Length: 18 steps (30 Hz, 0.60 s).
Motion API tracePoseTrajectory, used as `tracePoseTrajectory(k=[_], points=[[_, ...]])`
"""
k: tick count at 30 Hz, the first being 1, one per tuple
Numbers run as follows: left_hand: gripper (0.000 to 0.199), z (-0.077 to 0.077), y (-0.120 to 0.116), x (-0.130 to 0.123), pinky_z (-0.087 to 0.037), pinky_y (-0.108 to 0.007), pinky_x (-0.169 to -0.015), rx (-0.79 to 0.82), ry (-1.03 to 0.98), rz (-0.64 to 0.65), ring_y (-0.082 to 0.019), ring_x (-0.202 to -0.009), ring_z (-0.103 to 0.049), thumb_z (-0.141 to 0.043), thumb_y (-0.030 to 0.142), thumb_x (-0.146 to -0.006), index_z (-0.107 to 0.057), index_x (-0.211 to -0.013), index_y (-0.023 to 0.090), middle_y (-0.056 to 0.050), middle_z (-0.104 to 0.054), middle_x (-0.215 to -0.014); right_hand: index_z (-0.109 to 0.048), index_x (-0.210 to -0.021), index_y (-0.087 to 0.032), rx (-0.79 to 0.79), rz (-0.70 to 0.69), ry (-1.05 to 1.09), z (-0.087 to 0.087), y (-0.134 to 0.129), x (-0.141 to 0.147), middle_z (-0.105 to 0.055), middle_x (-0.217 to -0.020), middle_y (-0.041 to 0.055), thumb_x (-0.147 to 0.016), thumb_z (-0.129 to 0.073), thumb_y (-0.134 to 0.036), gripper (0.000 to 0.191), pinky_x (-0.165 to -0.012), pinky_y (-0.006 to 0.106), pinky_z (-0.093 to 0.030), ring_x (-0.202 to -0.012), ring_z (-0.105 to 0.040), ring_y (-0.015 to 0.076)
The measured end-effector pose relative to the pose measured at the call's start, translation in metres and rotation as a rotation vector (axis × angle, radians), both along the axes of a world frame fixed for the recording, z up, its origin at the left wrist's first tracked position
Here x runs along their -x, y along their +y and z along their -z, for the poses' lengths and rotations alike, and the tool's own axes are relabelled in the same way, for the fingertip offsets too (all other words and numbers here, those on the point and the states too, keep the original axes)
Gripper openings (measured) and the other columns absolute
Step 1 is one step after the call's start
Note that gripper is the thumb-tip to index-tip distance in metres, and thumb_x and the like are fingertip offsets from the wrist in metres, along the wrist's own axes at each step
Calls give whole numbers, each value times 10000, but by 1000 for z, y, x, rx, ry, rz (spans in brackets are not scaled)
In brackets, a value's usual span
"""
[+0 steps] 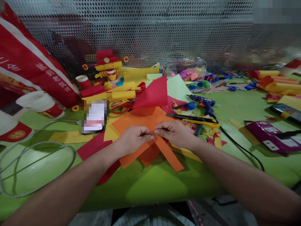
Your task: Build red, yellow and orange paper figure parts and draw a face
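Over the near part of the broad orange paper sheet [148,114], the left hand [133,138] and right hand [174,134] pinch 2 narrow orange paper strips [169,154] where they come together; each grip is clamped there, fingertips close, probably to keep the thin join aligned. Right of the sheet lie the yellow-bodied utility knife [199,120] and, farther back, the blue plastic glue gun [208,107], presumably parked within reach.

Behind the paper strips [169,154] lies a cutter [199,119].

White Chinese characters [53,77], 老凤祥 among them, stand on the red bag [25,64].
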<state>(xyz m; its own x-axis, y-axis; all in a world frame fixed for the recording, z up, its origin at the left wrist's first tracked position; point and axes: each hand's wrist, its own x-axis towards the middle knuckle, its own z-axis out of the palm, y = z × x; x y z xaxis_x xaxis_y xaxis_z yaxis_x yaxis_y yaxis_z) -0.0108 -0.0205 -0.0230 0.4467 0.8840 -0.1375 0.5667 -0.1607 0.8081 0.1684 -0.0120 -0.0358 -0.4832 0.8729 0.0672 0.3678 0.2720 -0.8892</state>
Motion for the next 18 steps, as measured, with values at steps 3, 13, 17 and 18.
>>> tracePoseTrajectory(k=[3,13,17,18], points=[[246,0,-1,1,-285,-206,-491,-51,43,40,-79,-505,-375,-510,339,-771,-540,-597,169,59,-423,-528,-613,-734,-159,-27,-9,-27,-2,-2,0,-552,-573,-21,-791,-516,-298,179,-469,198,-337,-495,-449,77],[239,2,-9,-6,-293,-212,-500,-218,-39,-206,-83,-518,-377,-499,326,-778,-521,-601,168,56,-439,-527,-520,-705,-181,-5,190,-36,0,-2,5,-526,-600,-8,-755,-520,-437,261,-486,225,-336,-543,-455,103],[195,5,-12,-5,-341,-220,-538,-143,-224,-229,-93,-562,-438,-544,348,-755,-579,-695,165,37,-513,-598,-470,-556,-188,129,139,-14,-3,2,5,-417,-511,-42,-686,-559,-540,386,-464,228,-294,-486,-366,79],[212,5,-12,-5,-353,-223,-544,-90,-295,-221,-94,-564,-448,-544,366,-758,-585,-707,165,33,-521,-607,-477,-550,-185,169,129,22,-4,2,4,-410,-514,-47,-665,-580,-547,393,-470,228,-295,-487,-354,74]])
